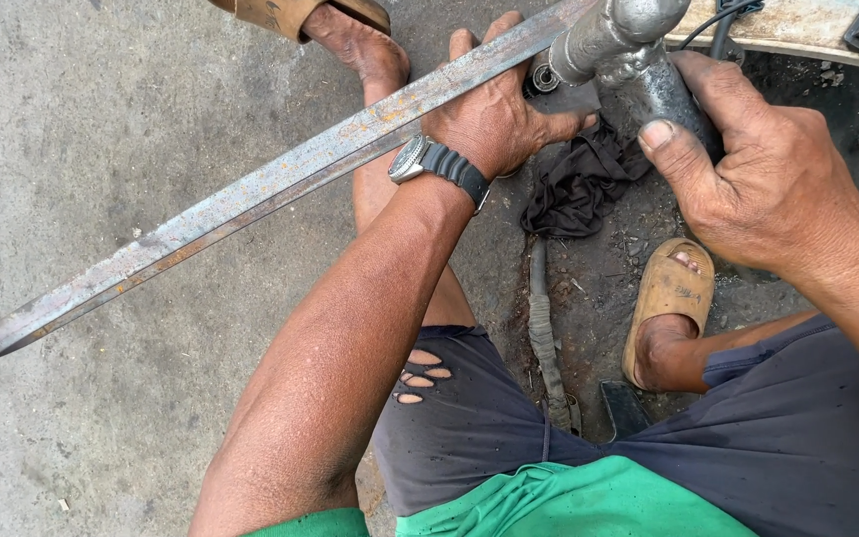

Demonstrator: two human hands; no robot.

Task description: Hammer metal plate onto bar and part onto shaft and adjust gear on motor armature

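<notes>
rusty rough steel bar [280, 184], grey metal pipe [638, 50]

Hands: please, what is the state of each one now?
Left hand: closed on the long rusty metal bar.
Right hand: closed around the grey metal pipe.

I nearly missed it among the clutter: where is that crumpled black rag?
In the head view the black rag lies on the ground right of centre, just under the left hand and left of the right hand.
</notes>
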